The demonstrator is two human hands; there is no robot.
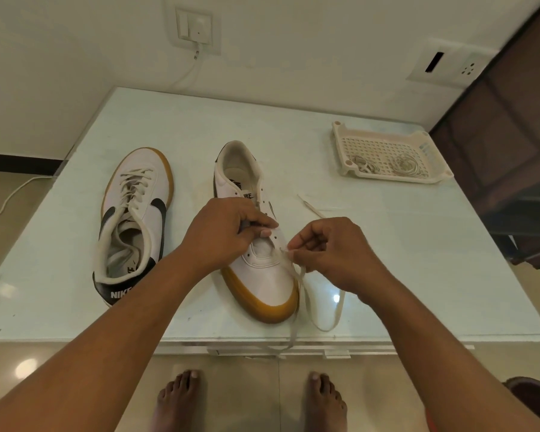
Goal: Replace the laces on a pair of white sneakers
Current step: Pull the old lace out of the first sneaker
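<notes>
**Now: lace pinched at a toe-end eyelet of the middle sneaker**

Two white sneakers with tan soles are seen on a pale, glossy table (418,260). The laced sneaker (138,207) is set toward the table's left edge, with its toe turned to the far edge and its heel to the near edge. The unlaced sneaker (262,275) is placed at the middle the other way round, its toe almost at the near edge.

The unlaced sneaker is gripped by the left hand (222,232), whose curled fingers and thumb are closed on the tongue and eyelet row. A flat white lace (293,330) is pinched between the thumb and fingertips of the right hand (328,254), just beside one of the eyelets nearest the toe (whether it is threaded through cannot be told). From there the lace is draped over the toe and hung in loops past the near edge. A lace tip (309,207) is laid on the table just behind the right hand.

At the far right corner a perforated plastic tray (393,178) is set, and coiled laces (404,165) are held in it. Bare feet (181,397) are seen on the floor below the near edge.
</notes>
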